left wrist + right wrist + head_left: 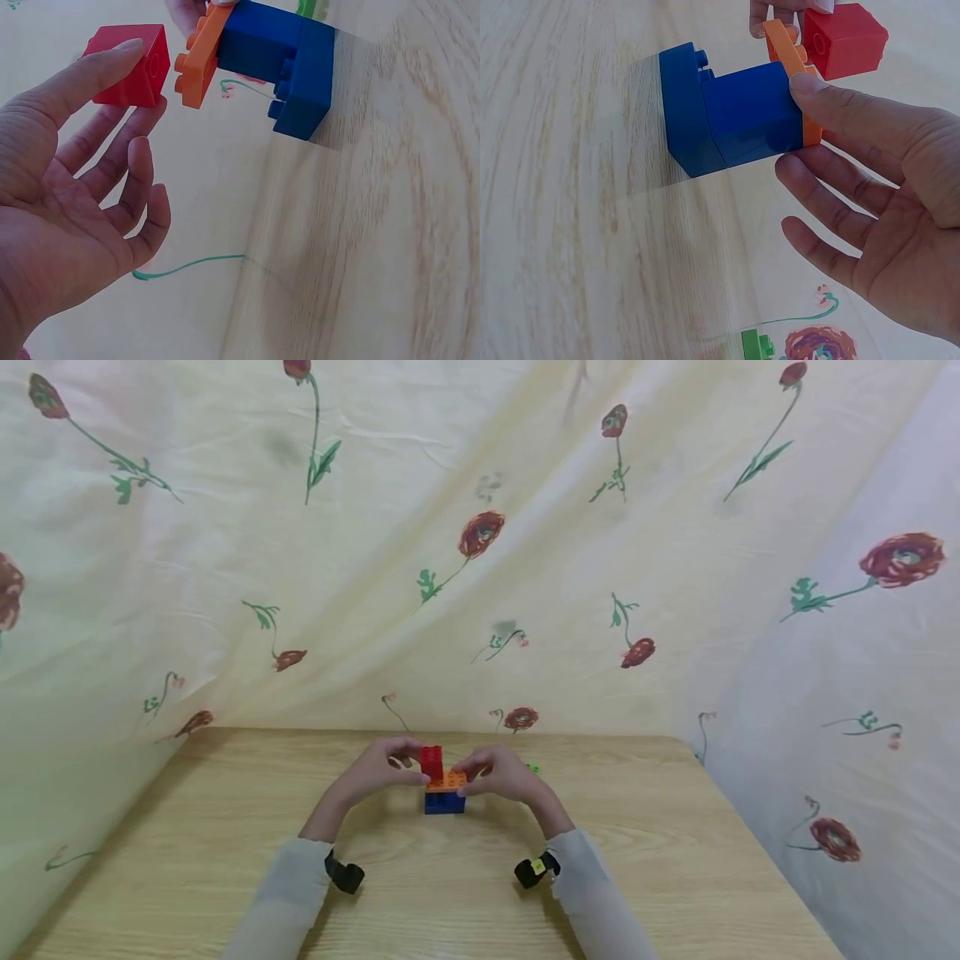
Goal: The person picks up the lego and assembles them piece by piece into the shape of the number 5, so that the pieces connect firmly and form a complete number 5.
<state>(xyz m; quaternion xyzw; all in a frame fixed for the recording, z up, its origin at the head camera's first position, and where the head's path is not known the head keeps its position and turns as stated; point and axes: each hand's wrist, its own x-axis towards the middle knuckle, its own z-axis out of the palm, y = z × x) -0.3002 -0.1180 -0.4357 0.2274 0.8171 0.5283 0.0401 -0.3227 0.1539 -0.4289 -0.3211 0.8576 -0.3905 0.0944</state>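
Note:
A blue stack [444, 802] of two bricks stands mid-table with an orange plate [447, 781] on top. My left hand [411, 762] pinches a red brick [431, 762] between thumb and fingers. It holds the brick right at the left end of the plate. In the left wrist view a thin gap shows between the red brick [129, 66] and the orange plate [199, 58]. My right hand [468, 778] grips the stack, its thumb [832, 101] pressed where the orange plate [789, 52] meets the blue stack [735, 116].
A small green brick [533, 768] lies just behind my right hand, also low in the right wrist view [756, 346]. The wooden table [225, 827] is backed and flanked by a flowered cloth [525, 568].

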